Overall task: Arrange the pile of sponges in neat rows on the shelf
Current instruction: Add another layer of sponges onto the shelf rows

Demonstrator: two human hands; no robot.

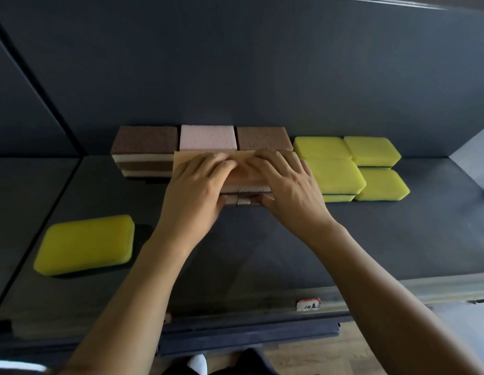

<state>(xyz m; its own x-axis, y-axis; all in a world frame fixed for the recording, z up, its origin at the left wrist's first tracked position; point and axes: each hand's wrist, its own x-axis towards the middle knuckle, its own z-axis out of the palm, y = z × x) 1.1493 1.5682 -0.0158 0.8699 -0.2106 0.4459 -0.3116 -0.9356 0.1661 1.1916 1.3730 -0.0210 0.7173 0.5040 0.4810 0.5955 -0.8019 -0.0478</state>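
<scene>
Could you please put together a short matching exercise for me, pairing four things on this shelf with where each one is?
Things
1. pink sponge
2. lone yellow sponge
3. orange sponges
4. white label

Places
A. on the front edge of the shelf
B. under the left hand and the right hand
C. apart from the rest, at the front left
D. middle of the back row

Pairs: 1-D, 2-C, 3-B, 4-A
</scene>
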